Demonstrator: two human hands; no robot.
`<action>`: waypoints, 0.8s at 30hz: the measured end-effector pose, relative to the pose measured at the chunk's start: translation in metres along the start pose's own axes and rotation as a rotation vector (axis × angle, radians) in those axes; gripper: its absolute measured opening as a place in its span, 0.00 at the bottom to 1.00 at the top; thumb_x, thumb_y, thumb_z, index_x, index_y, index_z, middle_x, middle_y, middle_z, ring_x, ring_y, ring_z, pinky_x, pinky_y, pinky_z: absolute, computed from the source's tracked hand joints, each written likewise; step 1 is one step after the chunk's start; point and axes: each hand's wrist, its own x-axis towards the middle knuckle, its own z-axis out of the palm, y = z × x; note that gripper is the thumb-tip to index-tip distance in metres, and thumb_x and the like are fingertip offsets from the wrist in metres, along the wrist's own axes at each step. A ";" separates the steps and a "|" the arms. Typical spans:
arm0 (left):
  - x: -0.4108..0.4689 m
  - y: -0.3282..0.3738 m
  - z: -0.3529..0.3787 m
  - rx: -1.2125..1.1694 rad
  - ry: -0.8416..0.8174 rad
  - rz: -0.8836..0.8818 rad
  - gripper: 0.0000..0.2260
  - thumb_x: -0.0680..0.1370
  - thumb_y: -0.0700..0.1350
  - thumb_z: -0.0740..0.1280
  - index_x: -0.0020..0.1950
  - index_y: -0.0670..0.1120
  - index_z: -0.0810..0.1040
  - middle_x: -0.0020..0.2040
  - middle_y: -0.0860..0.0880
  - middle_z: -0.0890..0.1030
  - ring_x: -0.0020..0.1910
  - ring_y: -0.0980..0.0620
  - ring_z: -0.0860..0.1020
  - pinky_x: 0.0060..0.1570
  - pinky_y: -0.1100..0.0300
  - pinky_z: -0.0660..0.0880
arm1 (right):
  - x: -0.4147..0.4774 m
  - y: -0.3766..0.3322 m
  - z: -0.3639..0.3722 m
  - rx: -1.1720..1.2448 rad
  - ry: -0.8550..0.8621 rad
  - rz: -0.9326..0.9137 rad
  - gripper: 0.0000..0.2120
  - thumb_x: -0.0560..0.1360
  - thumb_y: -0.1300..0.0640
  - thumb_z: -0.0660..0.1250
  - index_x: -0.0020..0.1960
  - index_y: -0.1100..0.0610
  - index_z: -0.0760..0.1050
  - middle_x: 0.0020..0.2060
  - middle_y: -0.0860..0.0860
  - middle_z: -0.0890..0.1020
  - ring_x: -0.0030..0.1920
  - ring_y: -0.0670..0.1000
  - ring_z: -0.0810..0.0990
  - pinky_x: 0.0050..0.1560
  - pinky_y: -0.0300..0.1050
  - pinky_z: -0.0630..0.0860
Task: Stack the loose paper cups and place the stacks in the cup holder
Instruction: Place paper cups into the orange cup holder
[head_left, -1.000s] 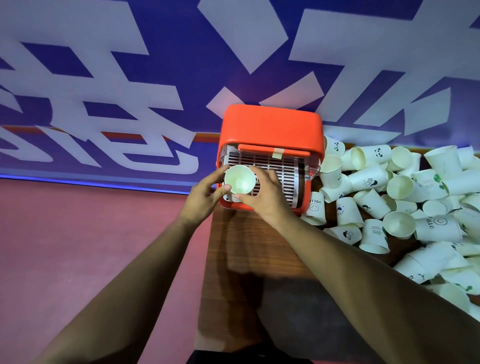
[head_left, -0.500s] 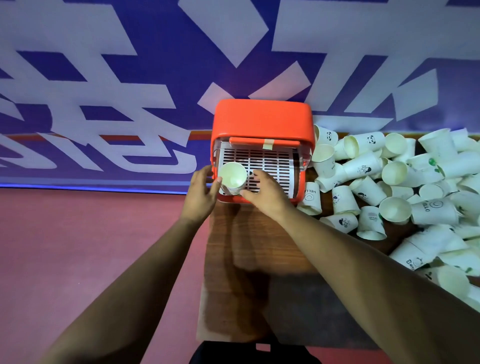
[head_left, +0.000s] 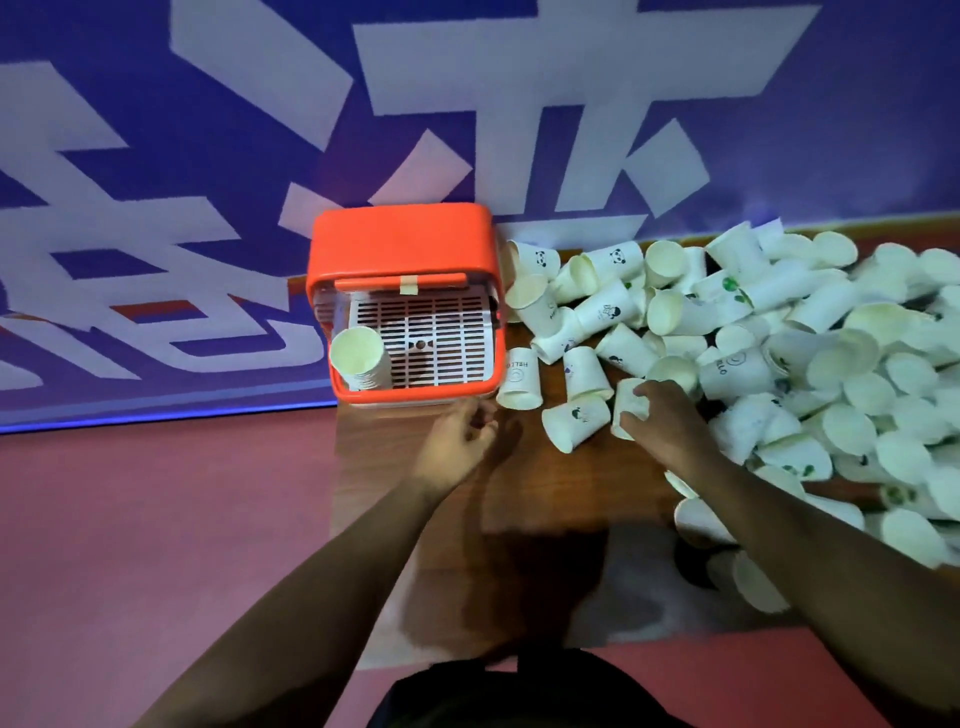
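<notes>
An orange cup holder (head_left: 400, 244) with a white slatted tray stands at the table's far left. A stack of paper cups (head_left: 359, 359) stands upright in its front left corner. My left hand (head_left: 457, 441) hovers over the table just in front of the holder, fingers loosely curled, holding nothing. My right hand (head_left: 662, 415) grips a loose paper cup (head_left: 628, 400) at the near left edge of the pile. Another cup (head_left: 575, 420) lies on its side just left of it.
A large pile of loose white paper cups (head_left: 779, 353) covers the right half of the wooden table (head_left: 519, 519). A single upside-down cup (head_left: 519, 378) stands beside the holder. A blue and white banner hangs behind; red floor lies to the left.
Both hands let go of the stack, which now stands in the holder's front left corner. My right hand moved right to the pile and took a cup; my left hand drew back.
</notes>
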 end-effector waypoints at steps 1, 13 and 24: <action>0.006 0.010 0.012 -0.009 -0.024 -0.007 0.03 0.79 0.43 0.68 0.51 0.50 0.76 0.50 0.51 0.80 0.47 0.53 0.79 0.46 0.65 0.72 | 0.002 0.011 -0.004 -0.013 -0.004 0.006 0.23 0.73 0.54 0.69 0.65 0.61 0.72 0.61 0.59 0.74 0.61 0.58 0.74 0.60 0.49 0.70; 0.067 0.042 0.113 0.342 -0.204 -0.212 0.35 0.73 0.58 0.74 0.74 0.44 0.68 0.69 0.43 0.72 0.68 0.43 0.71 0.65 0.52 0.70 | 0.038 0.060 0.010 -0.094 -0.013 0.026 0.19 0.76 0.46 0.61 0.49 0.63 0.71 0.46 0.60 0.78 0.48 0.60 0.77 0.39 0.46 0.68; 0.049 0.031 0.125 0.299 -0.092 -0.188 0.32 0.73 0.53 0.76 0.73 0.47 0.70 0.66 0.41 0.73 0.65 0.42 0.73 0.65 0.52 0.71 | 0.052 0.061 0.039 -0.028 -0.110 0.181 0.26 0.75 0.40 0.63 0.57 0.63 0.70 0.53 0.60 0.80 0.54 0.63 0.78 0.46 0.51 0.75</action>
